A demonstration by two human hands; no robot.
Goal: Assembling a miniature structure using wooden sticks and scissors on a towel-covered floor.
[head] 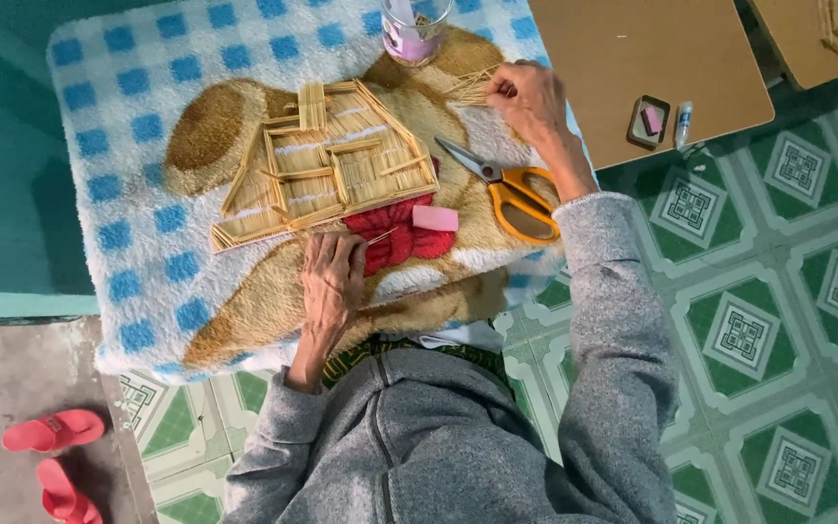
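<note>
Head view: the stick panel (327, 160) is lying on the fluffy blanket (138, 126), pressed at its lower edge by the flat, open left hand (330, 281). Loose sticks (472, 87) are pinched by the right hand (531, 97), near the orange scissors (511, 189).

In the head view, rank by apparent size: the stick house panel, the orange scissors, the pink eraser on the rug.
1. Stick house panel, clearly largest.
2. Orange scissors.
3. Pink eraser, smallest.
All lie on the same rug, so nearness hardly skews it.
</note>
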